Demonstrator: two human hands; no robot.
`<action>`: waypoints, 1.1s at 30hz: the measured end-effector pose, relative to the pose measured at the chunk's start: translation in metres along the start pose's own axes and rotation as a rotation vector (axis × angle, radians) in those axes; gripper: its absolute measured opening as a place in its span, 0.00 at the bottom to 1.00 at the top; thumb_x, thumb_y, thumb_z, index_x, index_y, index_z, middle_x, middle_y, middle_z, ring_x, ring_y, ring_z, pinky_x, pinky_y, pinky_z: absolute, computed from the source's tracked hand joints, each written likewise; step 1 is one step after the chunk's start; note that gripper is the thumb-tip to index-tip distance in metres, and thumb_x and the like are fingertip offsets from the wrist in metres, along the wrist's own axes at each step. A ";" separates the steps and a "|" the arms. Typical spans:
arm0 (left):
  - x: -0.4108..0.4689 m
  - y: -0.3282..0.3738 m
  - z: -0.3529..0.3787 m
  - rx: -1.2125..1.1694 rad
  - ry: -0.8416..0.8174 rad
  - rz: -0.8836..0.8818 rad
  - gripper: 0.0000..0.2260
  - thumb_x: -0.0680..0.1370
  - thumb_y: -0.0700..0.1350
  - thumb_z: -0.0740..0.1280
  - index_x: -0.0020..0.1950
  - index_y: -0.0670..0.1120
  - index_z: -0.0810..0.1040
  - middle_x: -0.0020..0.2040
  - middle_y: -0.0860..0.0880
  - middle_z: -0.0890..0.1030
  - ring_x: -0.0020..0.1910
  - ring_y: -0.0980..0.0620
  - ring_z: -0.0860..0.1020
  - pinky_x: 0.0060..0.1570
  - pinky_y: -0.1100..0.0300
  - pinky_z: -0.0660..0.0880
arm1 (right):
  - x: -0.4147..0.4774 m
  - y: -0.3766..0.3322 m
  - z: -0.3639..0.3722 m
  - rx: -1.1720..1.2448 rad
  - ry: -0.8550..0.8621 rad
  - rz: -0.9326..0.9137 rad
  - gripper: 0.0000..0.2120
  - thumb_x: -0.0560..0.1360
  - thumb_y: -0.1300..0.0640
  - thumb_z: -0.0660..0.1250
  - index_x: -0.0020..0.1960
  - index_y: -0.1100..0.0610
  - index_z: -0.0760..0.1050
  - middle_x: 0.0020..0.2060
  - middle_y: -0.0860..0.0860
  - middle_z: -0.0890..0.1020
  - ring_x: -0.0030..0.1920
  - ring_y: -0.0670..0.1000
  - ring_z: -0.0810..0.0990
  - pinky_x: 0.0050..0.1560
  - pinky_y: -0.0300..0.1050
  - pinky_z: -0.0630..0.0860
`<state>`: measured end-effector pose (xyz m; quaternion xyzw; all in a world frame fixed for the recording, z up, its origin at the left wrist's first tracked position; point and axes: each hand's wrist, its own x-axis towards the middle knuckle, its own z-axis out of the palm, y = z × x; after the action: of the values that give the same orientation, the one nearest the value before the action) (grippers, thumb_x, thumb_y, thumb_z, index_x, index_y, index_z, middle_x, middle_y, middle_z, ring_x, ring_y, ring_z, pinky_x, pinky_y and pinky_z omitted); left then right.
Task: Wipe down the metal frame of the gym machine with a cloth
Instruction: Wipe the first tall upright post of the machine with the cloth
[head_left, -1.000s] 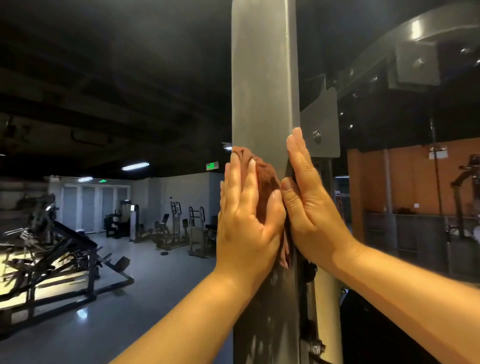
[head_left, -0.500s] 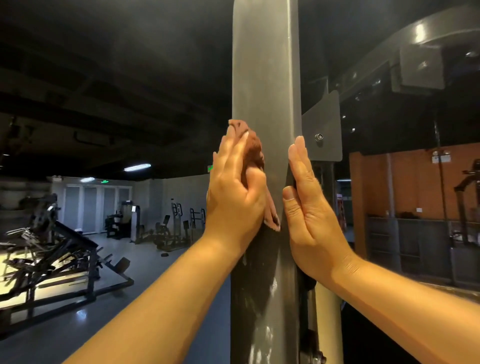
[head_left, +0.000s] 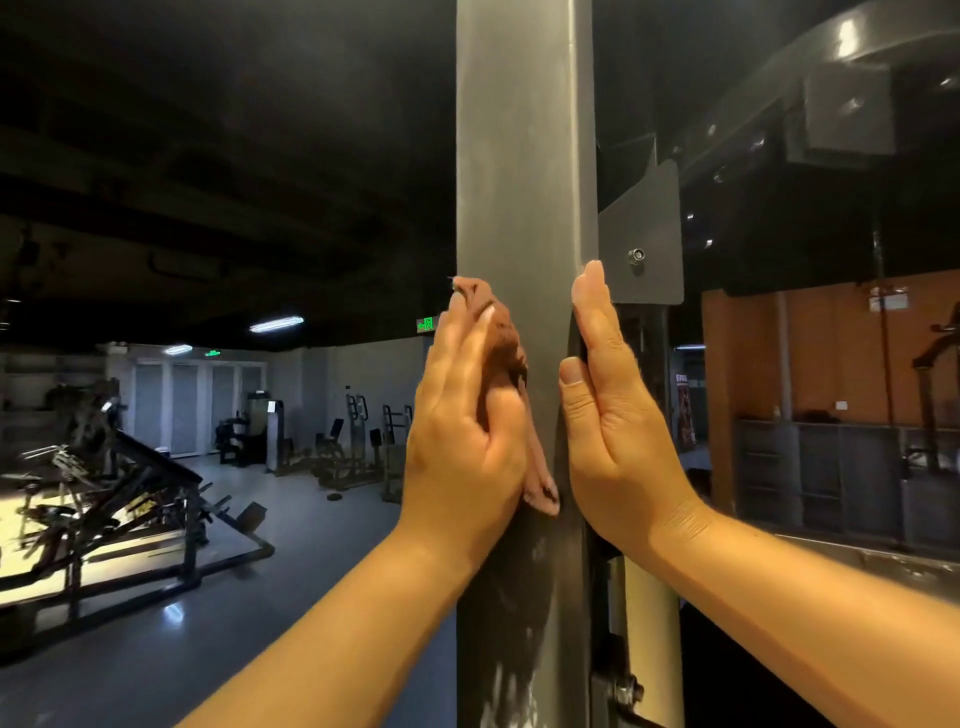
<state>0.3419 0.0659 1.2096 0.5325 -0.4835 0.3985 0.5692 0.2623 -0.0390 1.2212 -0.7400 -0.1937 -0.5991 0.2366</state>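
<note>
Brown cloth (head_left: 506, 338) lies flattened against the left edge of the grey metal upright (head_left: 524, 156) under the straight fingers of the left hand (head_left: 462, 415), while the right hand (head_left: 613, 415), flat and holding nothing, presses the upright's right side just below a bolted plate (head_left: 641, 228), weight machines (head_left: 353, 441) far behind.

Rust-brown cloth (head_left: 503, 335) is showing against a matte grey post (head_left: 519, 156).
The post is looking plain mid-grey above and darker lower down, where pale whitish smears (head_left: 511, 686) are streaking it. The plate (head_left: 647, 218) beside it is showing a deeper grey, with a shiny silver bolt (head_left: 636, 255). Behind, a wall (head_left: 831, 358) is glowing orange, a small sign (head_left: 427, 324) is shining green, the floor (head_left: 311, 551) is looking blue-grey, and the ceiling (head_left: 234, 104) is looking nearly black.
</note>
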 end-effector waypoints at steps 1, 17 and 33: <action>0.002 0.006 0.005 0.007 0.041 -0.044 0.27 0.83 0.43 0.57 0.83 0.53 0.60 0.84 0.56 0.56 0.83 0.60 0.53 0.82 0.56 0.55 | -0.001 0.000 -0.001 -0.002 -0.001 0.004 0.28 0.85 0.59 0.53 0.82 0.50 0.46 0.83 0.45 0.49 0.82 0.44 0.47 0.81 0.45 0.50; -0.087 0.005 0.021 0.024 0.103 -0.130 0.27 0.83 0.42 0.58 0.83 0.50 0.62 0.84 0.56 0.57 0.83 0.55 0.55 0.80 0.47 0.60 | -0.025 0.000 -0.003 -0.081 -0.080 0.013 0.29 0.86 0.59 0.53 0.83 0.53 0.44 0.83 0.45 0.45 0.82 0.45 0.44 0.81 0.43 0.46; -0.102 -0.004 0.016 0.011 0.065 -0.099 0.26 0.83 0.46 0.56 0.82 0.47 0.62 0.84 0.53 0.58 0.84 0.51 0.55 0.81 0.45 0.59 | -0.029 0.001 0.001 -0.103 -0.070 -0.012 0.29 0.86 0.61 0.52 0.83 0.57 0.44 0.83 0.50 0.46 0.82 0.46 0.43 0.81 0.41 0.45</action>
<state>0.3218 0.0558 1.1091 0.5456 -0.4354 0.3895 0.6008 0.2574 -0.0391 1.1929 -0.7703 -0.1753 -0.5836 0.1879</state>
